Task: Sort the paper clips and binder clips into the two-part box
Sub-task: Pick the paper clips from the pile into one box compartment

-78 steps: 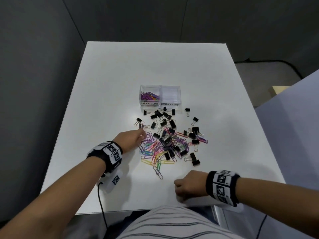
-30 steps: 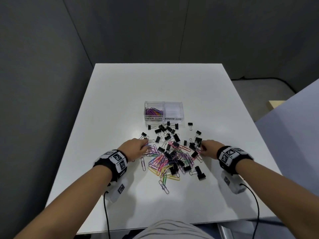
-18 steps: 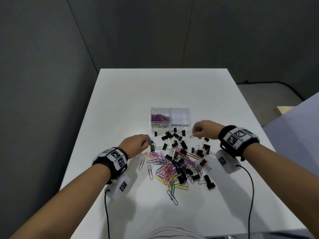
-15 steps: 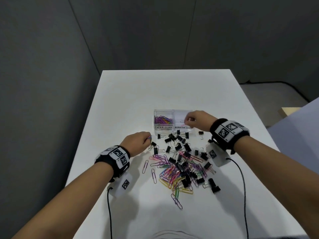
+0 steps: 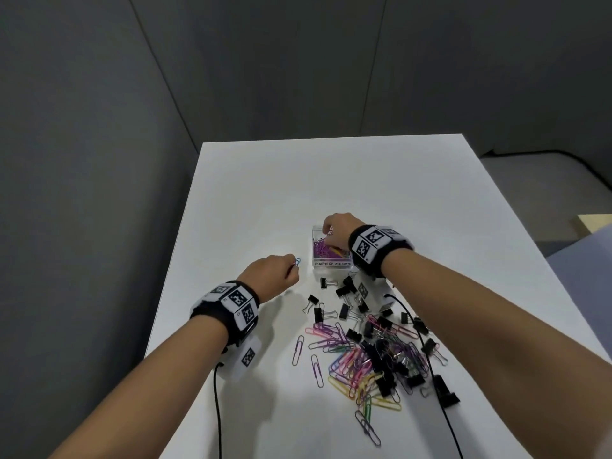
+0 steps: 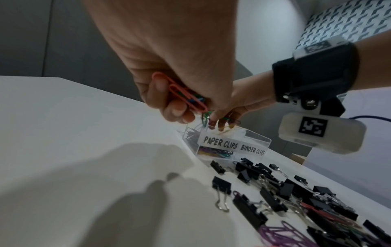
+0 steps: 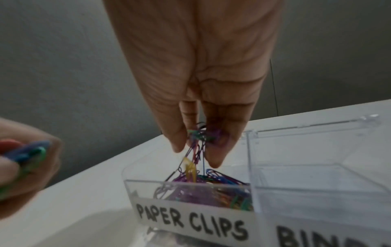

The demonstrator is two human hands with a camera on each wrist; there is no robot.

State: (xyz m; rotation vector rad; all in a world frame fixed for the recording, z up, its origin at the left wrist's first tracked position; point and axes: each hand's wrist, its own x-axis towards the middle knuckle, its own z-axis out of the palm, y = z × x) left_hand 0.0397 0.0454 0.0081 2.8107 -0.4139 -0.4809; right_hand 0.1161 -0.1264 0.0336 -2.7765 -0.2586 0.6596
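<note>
Box (image 5: 331,264): clear, two-part, labelled PAPER CLIPS and BINDER CLIPS, on the white surface (image 5: 430,210) just beyond the pile. The paper-clip half holds a coloured heap; the binder-clip half looks empty.

Right hand (image 5: 337,228): over the paper-clip half, fingertips (image 7: 213,160) pointed down and pinching a small tangle of paper clips (image 7: 198,142) that dangles into it, apparently placed so the clips fall inside the walls.

Left hand (image 5: 270,273): left of the box, above the surface, fingers curled on a few paper clips, among them a red one (image 6: 180,93); probably waiting its turn.

Pile (image 5: 371,356): mixed coloured paper clips and black binder clips (image 5: 347,289), unsorted, near the person. Most of the sorting remains.
</note>
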